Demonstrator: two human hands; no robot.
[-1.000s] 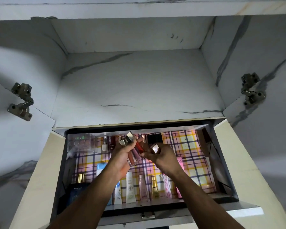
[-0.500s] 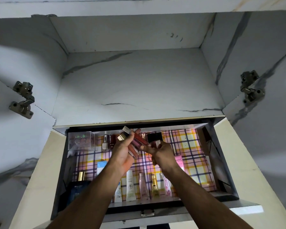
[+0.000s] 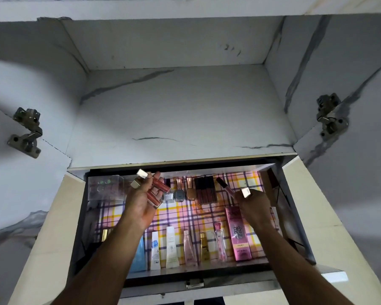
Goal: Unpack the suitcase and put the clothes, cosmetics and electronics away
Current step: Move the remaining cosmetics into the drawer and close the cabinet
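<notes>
An open drawer [image 3: 295, 216] with a pink and yellow plaid liner holds cosmetics. My left hand [image 3: 141, 201] is palm up over its back left and holds several red lip gloss tubes [image 3: 158, 190] with gold caps. My right hand [image 3: 251, 205] hovers over the back right and pinches one dark lip gloss tube [image 3: 226, 187] with a silver cap. Nail polish bottles [image 3: 179, 192] and dark lipstick tubes [image 3: 206, 190] stand along the back. A row of tubes and small bottles [image 3: 171, 247] lines the front, with a pink BB cream box [image 3: 238, 234] at its right.
A clear plastic box [image 3: 106, 188] sits in the drawer's back left corner. Above the drawer is a white marble-patterned shelf [image 3: 180, 119]. Open cabinet doors with metal hinges [image 3: 26, 133] flank both sides. A metal latch [image 3: 194, 283] is on the drawer front.
My hands have parted. The right hand moved right with one gloss tube taken from the bunch; the left hand stayed at the back left with the other tubes.
</notes>
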